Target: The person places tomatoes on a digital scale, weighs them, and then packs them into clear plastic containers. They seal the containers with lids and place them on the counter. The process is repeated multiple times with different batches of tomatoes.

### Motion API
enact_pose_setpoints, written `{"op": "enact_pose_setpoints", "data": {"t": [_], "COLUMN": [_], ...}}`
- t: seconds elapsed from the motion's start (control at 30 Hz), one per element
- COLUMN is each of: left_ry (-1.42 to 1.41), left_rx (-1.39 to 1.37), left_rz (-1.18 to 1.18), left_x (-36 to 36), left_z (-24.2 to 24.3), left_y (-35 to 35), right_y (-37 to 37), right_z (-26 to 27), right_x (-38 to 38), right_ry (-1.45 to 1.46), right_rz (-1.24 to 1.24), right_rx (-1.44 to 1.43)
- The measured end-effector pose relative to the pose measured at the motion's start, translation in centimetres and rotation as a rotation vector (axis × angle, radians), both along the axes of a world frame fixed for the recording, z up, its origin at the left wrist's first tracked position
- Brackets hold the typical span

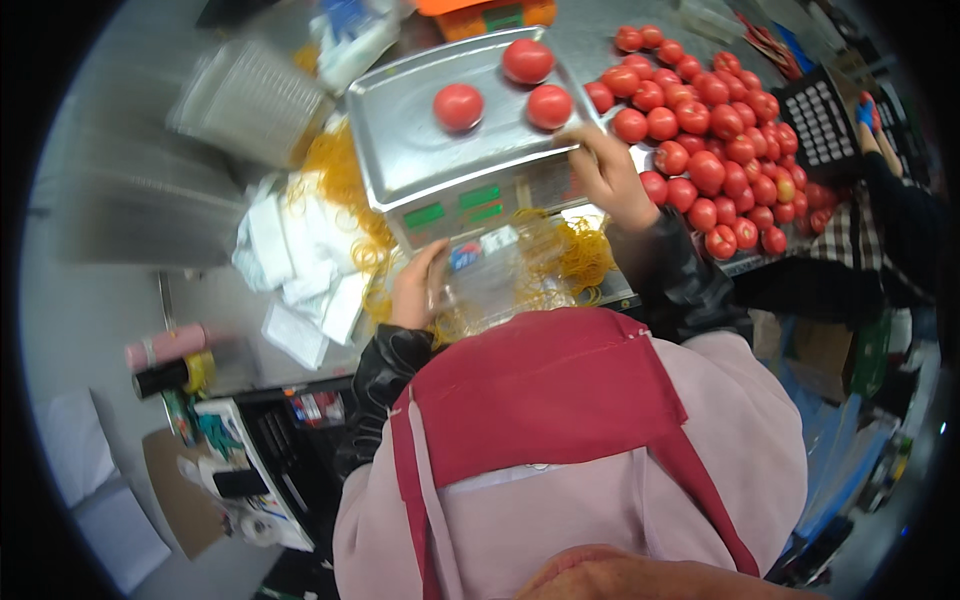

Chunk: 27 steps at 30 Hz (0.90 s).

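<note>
My left hand (417, 287) grips the left side of a clear plastic container (491, 270), which bears printed labels. At the front right corner of a metal weighing tray (405, 172), my right hand (611, 176) has bent fingers at the rim, with nothing visible in them. Three red tomatoes lie on the tray: one left of the middle (458, 107), one at the back right (528, 61) and one nearest my right hand (550, 107). Beneath the tray is a digital scale (450, 217) with green displays.
Many loose tomatoes (724, 120) are heaped on the right. Yellow rubber bands (585, 251) surround the scale. Stacked clear containers (251, 101) and white absorbent pads (300, 255) lie left. An orange device (487, 15) stands behind. At far right, a person's gloved hand (868, 112) is beside a black crate (817, 120).
</note>
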<state>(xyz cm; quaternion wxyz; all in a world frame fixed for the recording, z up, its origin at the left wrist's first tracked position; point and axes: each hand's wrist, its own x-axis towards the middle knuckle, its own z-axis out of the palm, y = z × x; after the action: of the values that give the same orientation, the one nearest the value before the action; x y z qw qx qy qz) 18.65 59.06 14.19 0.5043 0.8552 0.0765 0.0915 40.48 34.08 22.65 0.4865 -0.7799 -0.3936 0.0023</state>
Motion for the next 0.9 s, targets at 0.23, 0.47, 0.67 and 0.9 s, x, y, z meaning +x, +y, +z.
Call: {"op": "enact_pose_setpoints", "data": {"t": [0.23,0.47,0.67,0.9], "left_ry": [0.067,-0.054,-0.087,-0.009], "left_rx": [0.102,0.523,0.557,-0.072], "left_rz": [-0.094,-0.273,-0.036,0.367], "left_x": [-3.9,-5.8,-5.0,-1.1], "left_z": [-2.6,-2.8,-2.5,-1.6], "left_y": [0.0,3.5,6.9,2.3], "right_y": [-1.9,-1.3,0.5,2.9], "right_z": [-4.2,-3.9,-4.6,-1.3], "right_x": [-7.2,-7.8,-7.1,3.4], "right_ry": [0.154,0.127,0.383,-0.383], "right_rz": [0.224,0.036,-0.004,-0.464], "right_rx": [-0.130,-0.040,0.020,0.147]}}
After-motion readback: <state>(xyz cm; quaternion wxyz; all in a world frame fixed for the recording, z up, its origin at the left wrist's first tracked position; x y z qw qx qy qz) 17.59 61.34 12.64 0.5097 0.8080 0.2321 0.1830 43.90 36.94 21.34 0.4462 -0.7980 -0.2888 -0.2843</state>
